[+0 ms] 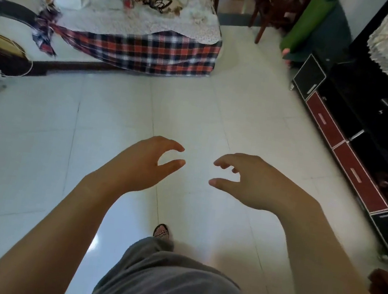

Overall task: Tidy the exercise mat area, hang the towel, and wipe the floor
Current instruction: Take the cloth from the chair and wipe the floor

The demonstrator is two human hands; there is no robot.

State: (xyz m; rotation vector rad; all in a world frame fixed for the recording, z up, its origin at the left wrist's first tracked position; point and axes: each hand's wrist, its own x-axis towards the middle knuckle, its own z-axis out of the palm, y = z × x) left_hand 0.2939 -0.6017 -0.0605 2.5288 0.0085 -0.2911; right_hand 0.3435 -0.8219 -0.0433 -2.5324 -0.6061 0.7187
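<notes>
My left hand and my right hand hover side by side above the pale tiled floor, both empty with fingers curled apart. A rolled green exercise mat leans upright at the back right, between a wooden chair and a dark cabinet. No towel or wiping cloth can be picked out for sure.
A sofa with a plaid cover and white bedding fills the back left. A black and red low cabinet runs along the right side. A dark wooden chair stands at the back. My sandalled foot is below my hands.
</notes>
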